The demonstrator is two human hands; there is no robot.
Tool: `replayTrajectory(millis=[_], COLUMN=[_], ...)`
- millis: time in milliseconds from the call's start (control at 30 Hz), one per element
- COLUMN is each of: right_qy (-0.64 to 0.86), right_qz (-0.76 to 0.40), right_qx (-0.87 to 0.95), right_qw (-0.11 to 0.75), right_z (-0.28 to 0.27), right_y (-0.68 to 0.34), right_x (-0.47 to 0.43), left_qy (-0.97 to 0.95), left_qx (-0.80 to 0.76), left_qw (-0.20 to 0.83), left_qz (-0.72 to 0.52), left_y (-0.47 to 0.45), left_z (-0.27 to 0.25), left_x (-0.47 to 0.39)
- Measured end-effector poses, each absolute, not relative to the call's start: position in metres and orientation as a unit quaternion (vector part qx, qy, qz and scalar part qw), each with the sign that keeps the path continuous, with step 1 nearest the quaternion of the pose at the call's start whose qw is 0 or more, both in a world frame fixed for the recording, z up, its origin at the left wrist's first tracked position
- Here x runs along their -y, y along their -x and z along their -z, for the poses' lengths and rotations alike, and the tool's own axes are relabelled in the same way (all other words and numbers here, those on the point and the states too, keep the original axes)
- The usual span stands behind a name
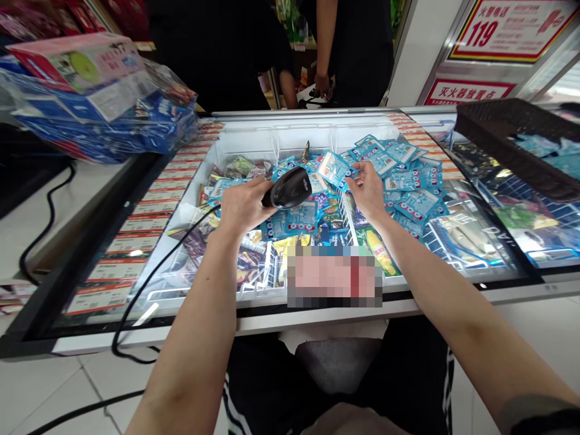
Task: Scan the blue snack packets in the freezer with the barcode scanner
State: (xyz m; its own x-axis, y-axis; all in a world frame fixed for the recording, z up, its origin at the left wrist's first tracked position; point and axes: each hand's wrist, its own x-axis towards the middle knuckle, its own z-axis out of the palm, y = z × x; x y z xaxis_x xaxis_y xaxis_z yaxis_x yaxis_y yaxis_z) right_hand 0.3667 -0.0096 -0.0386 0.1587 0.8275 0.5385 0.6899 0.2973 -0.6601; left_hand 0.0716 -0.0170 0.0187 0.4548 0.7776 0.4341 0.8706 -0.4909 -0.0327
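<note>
My left hand is wrapped round a black barcode scanner, its head tilted to the right and its cable trailing down to the left. Between the thumb and fingers of my right hand is the edge of a blue ice cream wrapper, its printed label side facing up. The scanner head is just left of this wrapper, apart from it. More blue wrappers lie heaped on the glass to the right of my right hand. A few others lie below the scanner. Both hands are above a chest freezer.
A plastic bag of boxes sits at the freezer's left corner. A dark brown basket with blue packets stands at the right. Orange price labels run along the glass edges. People in dark clothes are behind the freezer.
</note>
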Motion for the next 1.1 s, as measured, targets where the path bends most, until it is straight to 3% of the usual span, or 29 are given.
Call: replayTrajectory(millis=[367, 633, 767, 967, 1100], right_qy=[0.638, 0.715, 0.683, 0.614, 0.645], right_qz=[-0.013, 0.093, 0.136, 0.095, 0.102], right_qx=[0.647, 0.603, 0.642, 0.748, 0.716], right_qw=[0.418, 0.342, 0.320, 0.232, 0.246], right_z=[0.025, 0.019, 0.015, 0.012, 0.016], right_y=[-0.369, -0.395, -0.388, -0.375, -0.380], right_x=[0.016, 0.018, 0.025, 0.032, 0.028], left_qy=[0.839, 0.835, 0.832, 0.827, 0.821], left_qx=[0.494, 0.500, 0.502, 0.512, 0.523], left_qw=[0.119, 0.112, 0.118, 0.131, 0.136], left_qz=[0.193, 0.202, 0.207, 0.192, 0.184], left_y=[-0.072, -0.071, -0.073, -0.074, -0.073], left_z=[-0.019, -0.019, -0.020, -0.022, -0.023], left_x=[0.018, 0.018, 0.019, 0.021, 0.021])
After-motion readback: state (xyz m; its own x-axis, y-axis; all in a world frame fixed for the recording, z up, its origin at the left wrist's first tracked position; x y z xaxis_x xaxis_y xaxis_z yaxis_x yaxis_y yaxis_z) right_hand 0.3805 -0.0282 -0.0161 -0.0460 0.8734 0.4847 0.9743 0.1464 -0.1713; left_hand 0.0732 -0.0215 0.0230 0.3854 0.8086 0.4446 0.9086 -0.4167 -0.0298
